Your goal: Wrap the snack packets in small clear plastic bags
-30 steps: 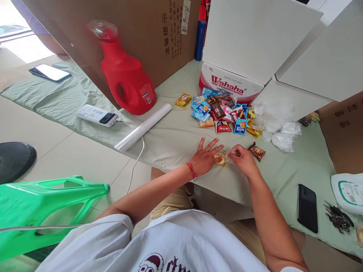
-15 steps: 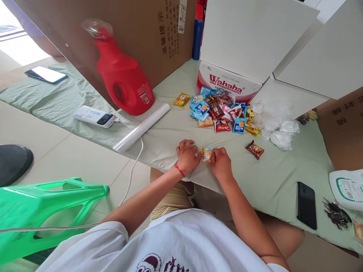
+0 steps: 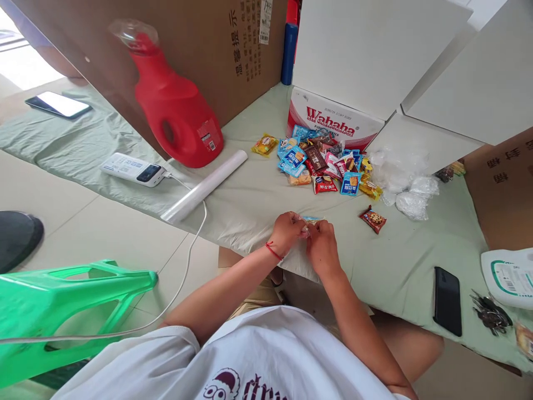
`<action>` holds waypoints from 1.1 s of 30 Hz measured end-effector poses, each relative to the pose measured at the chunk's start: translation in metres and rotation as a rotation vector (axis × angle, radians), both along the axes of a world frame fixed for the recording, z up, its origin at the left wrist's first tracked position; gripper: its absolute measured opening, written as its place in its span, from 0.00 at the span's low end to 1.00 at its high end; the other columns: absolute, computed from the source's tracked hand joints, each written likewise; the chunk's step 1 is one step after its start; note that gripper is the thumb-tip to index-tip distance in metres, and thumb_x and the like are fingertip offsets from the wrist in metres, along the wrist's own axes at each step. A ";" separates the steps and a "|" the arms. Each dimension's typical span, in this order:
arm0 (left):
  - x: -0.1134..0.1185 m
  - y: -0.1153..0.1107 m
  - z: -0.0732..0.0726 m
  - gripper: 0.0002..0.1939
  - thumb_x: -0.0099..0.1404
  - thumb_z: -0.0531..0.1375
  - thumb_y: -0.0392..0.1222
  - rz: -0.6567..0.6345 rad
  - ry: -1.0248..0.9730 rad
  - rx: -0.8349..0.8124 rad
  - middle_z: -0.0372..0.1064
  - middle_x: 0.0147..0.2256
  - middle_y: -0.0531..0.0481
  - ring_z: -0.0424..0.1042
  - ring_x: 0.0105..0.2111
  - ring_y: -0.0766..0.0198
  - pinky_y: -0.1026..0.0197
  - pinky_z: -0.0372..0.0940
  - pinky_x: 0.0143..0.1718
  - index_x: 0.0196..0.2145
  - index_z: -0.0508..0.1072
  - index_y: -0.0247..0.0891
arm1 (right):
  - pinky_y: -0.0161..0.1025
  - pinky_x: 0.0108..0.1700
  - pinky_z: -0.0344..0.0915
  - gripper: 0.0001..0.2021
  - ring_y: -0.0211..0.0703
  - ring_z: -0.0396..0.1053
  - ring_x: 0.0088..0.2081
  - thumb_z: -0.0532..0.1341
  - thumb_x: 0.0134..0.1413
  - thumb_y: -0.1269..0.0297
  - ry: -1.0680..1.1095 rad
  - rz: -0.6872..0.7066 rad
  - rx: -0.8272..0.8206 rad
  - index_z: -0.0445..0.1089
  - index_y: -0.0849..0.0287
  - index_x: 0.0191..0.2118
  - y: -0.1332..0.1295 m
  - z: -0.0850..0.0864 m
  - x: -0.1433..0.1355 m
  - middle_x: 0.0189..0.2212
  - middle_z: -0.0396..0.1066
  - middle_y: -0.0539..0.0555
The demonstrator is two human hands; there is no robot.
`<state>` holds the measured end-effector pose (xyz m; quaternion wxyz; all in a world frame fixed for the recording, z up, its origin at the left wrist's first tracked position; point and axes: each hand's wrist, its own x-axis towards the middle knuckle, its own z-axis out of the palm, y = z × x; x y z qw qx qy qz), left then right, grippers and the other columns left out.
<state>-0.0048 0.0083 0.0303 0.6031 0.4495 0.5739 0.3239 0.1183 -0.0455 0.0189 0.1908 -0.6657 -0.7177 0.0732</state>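
Observation:
Near the front edge of the cloth-covered table, my hands meet around a small snack packet (image 3: 313, 219) with blue and yellow showing at its far edge. Clear plastic film (image 3: 306, 230) is bunched between my fingertips. My left hand (image 3: 287, 232), with a red string at the wrist, is closed in a pinch on the film. Closed too, my right hand (image 3: 323, 244) grips the packet's right side, and its fingers hide most of it. Farther back lies a pile of colourful snack packets (image 3: 316, 161). A brown cookie packet (image 3: 372, 219) lies apart to the right.
A roll of plastic film (image 3: 204, 186) lies left of my hands, beside a power bank (image 3: 132, 169) with a white cable. Behind stand a red jug (image 3: 179, 111) and a Wahaha carton (image 3: 328, 116). Crumpled clear plastic (image 3: 410, 183), a phone (image 3: 447, 300) and keys (image 3: 491, 314) are rightward.
My left hand has moved right, close against my right hand. The packet, earlier visible between them, is now mostly covered, and film is gathered at my fingertips.

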 end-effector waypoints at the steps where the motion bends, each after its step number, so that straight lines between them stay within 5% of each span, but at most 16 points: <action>1: 0.001 -0.005 0.000 0.04 0.64 0.59 0.36 -0.050 0.102 0.102 0.72 0.27 0.48 0.74 0.32 0.59 0.57 0.68 0.38 0.31 0.72 0.37 | 0.46 0.46 0.66 0.14 0.52 0.61 0.43 0.52 0.65 0.73 0.012 -0.007 0.003 0.76 0.60 0.43 0.000 -0.001 -0.001 0.40 0.67 0.61; 4: -0.001 -0.021 -0.004 0.11 0.70 0.56 0.41 -0.183 0.509 0.534 0.76 0.43 0.39 0.72 0.49 0.49 0.44 0.67 0.53 0.37 0.77 0.36 | 0.50 0.48 0.69 0.15 0.53 0.64 0.45 0.52 0.68 0.67 0.069 -0.012 0.015 0.75 0.60 0.47 -0.004 -0.004 -0.002 0.43 0.68 0.62; 7: -0.002 -0.032 -0.019 0.19 0.75 0.49 0.44 -0.205 0.606 0.797 0.71 0.56 0.36 0.64 0.62 0.46 0.39 0.61 0.63 0.50 0.75 0.33 | 0.58 0.57 0.68 0.21 0.59 0.65 0.57 0.52 0.66 0.67 0.148 0.036 0.022 0.68 0.65 0.60 -0.014 -0.009 -0.002 0.55 0.67 0.69; 10: -0.002 -0.034 -0.038 0.23 0.76 0.45 0.42 -0.218 0.547 0.839 0.65 0.62 0.31 0.63 0.65 0.49 0.44 0.62 0.66 0.60 0.67 0.27 | 0.58 0.65 0.63 0.32 0.59 0.55 0.70 0.51 0.64 0.72 0.236 0.108 -0.033 0.52 0.67 0.72 -0.029 -0.016 -0.001 0.69 0.55 0.71; 14: -0.001 -0.033 -0.050 0.28 0.73 0.46 0.38 -0.281 0.576 0.891 0.59 0.66 0.26 0.57 0.69 0.48 0.44 0.60 0.68 0.66 0.58 0.22 | 0.56 0.65 0.65 0.41 0.56 0.52 0.72 0.51 0.62 0.74 0.322 0.126 -0.109 0.36 0.59 0.77 -0.047 -0.023 0.001 0.74 0.45 0.63; 18: -0.005 -0.029 -0.042 0.31 0.70 0.49 0.40 -0.495 0.730 0.989 0.51 0.70 0.27 0.48 0.73 0.42 0.29 0.38 0.72 0.67 0.60 0.23 | 0.56 0.63 0.68 0.47 0.56 0.60 0.69 0.53 0.60 0.74 0.499 0.120 -0.123 0.25 0.53 0.77 -0.052 -0.023 0.004 0.75 0.43 0.60; 21: -0.008 -0.022 -0.033 0.35 0.71 0.51 0.49 -0.648 0.804 1.022 0.47 0.72 0.27 0.43 0.74 0.41 0.29 0.32 0.71 0.68 0.60 0.24 | 0.51 0.46 0.77 0.47 0.48 0.78 0.46 0.54 0.60 0.72 0.821 0.114 -0.228 0.27 0.41 0.77 -0.052 -0.017 0.010 0.76 0.39 0.58; 24: -0.008 -0.016 -0.031 0.40 0.70 0.53 0.55 -0.707 0.836 1.024 0.47 0.71 0.26 0.45 0.73 0.40 0.31 0.37 0.71 0.70 0.57 0.23 | 0.42 0.27 0.71 0.44 0.31 0.67 0.23 0.57 0.60 0.68 1.171 0.102 -0.342 0.37 0.32 0.75 -0.050 -0.006 0.020 0.76 0.37 0.57; 29: 0.001 -0.008 -0.040 0.43 0.69 0.56 0.62 -0.705 0.883 1.023 0.51 0.70 0.24 0.49 0.71 0.37 0.30 0.38 0.69 0.69 0.58 0.25 | 0.35 0.22 0.59 0.31 0.28 0.55 0.20 0.64 0.59 0.59 1.407 -0.122 -0.180 0.61 0.42 0.67 -0.051 0.012 0.047 0.62 0.68 0.59; 33: 0.008 0.003 -0.041 0.30 0.73 0.55 0.51 -0.638 0.798 0.917 0.61 0.66 0.28 0.57 0.69 0.43 0.37 0.46 0.70 0.64 0.64 0.28 | 0.32 0.22 0.55 0.24 0.29 0.54 0.22 0.67 0.55 0.60 1.423 -0.301 -0.029 0.69 0.51 0.58 -0.055 0.012 0.069 0.47 0.77 0.56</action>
